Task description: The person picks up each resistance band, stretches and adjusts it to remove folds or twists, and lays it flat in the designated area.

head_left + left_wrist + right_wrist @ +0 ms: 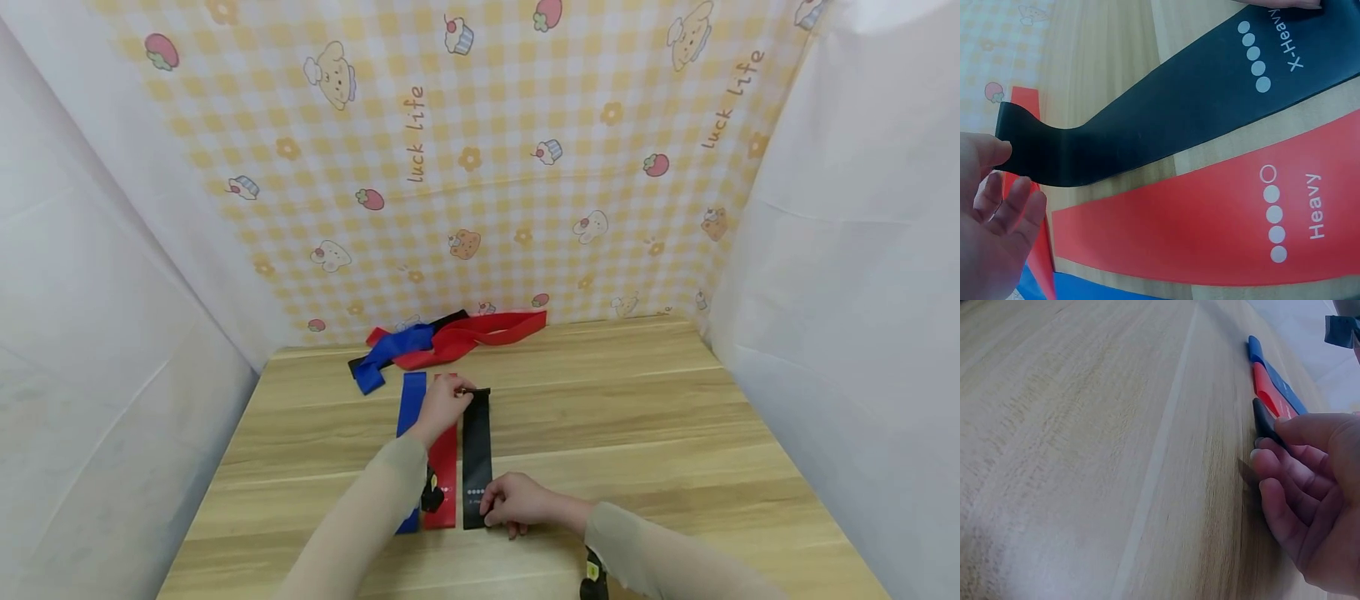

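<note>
Along the desk (637, 433), the black band (477, 442) stretches lengthwise away from the person, just right of the red band (441, 512). The left hand (444, 408) pinches its raised far end between fingers; the right hand's (521, 500) pinch its near right corner, partly covering the lettering from overhead.

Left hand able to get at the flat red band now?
Probably yes: nothing lies on the flat red band, though the left hand, pinching the black band, would likely need freeing first.
</note>
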The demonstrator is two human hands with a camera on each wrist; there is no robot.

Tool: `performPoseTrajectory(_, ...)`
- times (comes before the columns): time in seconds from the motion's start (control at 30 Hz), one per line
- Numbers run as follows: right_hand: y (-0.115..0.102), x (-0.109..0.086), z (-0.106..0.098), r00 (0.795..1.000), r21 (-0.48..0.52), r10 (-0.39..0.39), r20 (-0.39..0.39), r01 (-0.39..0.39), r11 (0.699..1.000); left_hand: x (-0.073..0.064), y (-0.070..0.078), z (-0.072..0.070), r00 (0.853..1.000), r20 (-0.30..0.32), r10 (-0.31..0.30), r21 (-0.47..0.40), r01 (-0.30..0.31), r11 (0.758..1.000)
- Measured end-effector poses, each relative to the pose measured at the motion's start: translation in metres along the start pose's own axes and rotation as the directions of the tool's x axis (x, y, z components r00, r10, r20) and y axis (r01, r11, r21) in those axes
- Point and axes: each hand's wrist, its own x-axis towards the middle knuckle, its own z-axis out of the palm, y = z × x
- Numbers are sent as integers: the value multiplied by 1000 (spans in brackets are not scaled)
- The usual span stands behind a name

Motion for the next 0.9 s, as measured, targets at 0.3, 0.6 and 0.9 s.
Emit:
performPoseTrajectory(0.3,1,2,0,1000,-39,8,-15,-9,999,-2,-7,7,994,34,-101,-48,102,994)
performPoseTrajectory(0.6,-1,1,1,1000,-56,-7,-12,6,998,-4,-11,14,990,45,-137,-121,141,982)
performPoseTrajectory(0.9,0,3,0,1000,-49,5,-10,-6,999,-1,-8,11,993,42,-108,-168,114,979)
